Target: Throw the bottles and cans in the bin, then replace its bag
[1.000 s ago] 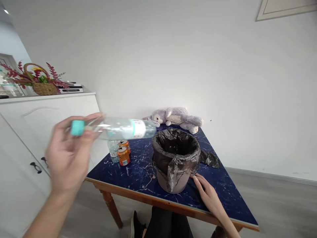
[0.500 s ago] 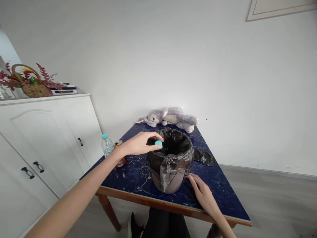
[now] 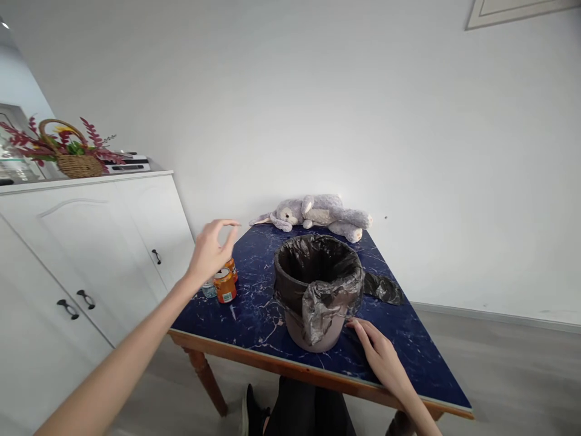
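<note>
My left hand (image 3: pixel 210 249) hovers open and empty above two orange cans (image 3: pixel 226 284) and a small water bottle (image 3: pixel 208 289) at the left of the blue marbled table (image 3: pixel 408 357). The hand hides most of the bottle. My right hand (image 3: pixel 380 354) lies flat and open on the table, its fingertips touching the base of a bin (image 3: pixel 318 290) lined with a black bag. No bottle shows inside the bin from this angle.
A grey plush toy (image 3: pixel 318 213) lies at the table's far edge by the wall. A crumpled black bag (image 3: pixel 385 287) lies right of the bin. A white cabinet (image 3: pixel 82 242) with a flower basket (image 3: pixel 75 156) stands at the left.
My left hand carried a clear bottle with a teal cap over to the bin, let it go there, and has swung back left over the cans. My right hand stayed by the bin.
</note>
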Demonstrator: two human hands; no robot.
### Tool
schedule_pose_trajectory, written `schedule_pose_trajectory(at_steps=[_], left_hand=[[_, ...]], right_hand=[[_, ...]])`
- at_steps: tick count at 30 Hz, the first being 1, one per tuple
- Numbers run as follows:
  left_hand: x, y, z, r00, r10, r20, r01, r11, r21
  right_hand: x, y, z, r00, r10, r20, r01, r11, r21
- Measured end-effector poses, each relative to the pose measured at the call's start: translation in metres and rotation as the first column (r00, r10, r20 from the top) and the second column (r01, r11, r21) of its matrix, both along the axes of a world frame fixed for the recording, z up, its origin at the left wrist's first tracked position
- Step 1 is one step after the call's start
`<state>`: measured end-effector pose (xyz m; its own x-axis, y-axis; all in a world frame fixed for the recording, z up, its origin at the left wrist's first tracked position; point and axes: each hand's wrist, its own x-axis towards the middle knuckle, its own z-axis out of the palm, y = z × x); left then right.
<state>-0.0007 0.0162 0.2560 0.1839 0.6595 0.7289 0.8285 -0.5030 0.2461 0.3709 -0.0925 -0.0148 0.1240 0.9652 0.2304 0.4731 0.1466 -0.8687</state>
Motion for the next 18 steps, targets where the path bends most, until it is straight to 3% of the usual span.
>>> schedule_pose_trajectory(at_steps=[2,4,8,12,15,18], left_hand=[[-0.036,0.022,-0.007,0.983,0.173,-0.060,-0.170,0.984,0.049],[-0.069,0.041,-0.016,0.928,0.337,-0.158,-0.345,0.938,-0.030],[-0.106,0.057,-0.042,0.887,0.393,-0.243,-0.441,0.877,-0.190],[-0.112,0.047,-0.058,0.854,0.453,-0.256,-0.511,0.825,-0.243],[-0.108,0.030,-0.044,0.826,0.509,-0.240,-0.556,0.804,-0.209],[-0.093,0.006,-0.006,0.826,0.563,0.005,-0.563,0.826,-0.021]], right_hand=[[0.000,0.000,-0.001,1.000,-0.001,-0.003,0.001,1.000,0.008],[0.000,0.000,-0.002,1.000,-0.001,-0.005,0.001,1.000,0.011],[0.001,0.001,-0.005,1.000,0.000,-0.001,0.000,1.000,0.002],[0.002,0.001,-0.007,1.000,0.001,0.003,-0.001,1.000,-0.007],[0.001,0.001,-0.006,1.000,0.000,-0.003,0.000,1.000,0.000],[0.000,0.000,-0.004,1.000,-0.013,-0.011,0.013,1.000,0.018]])
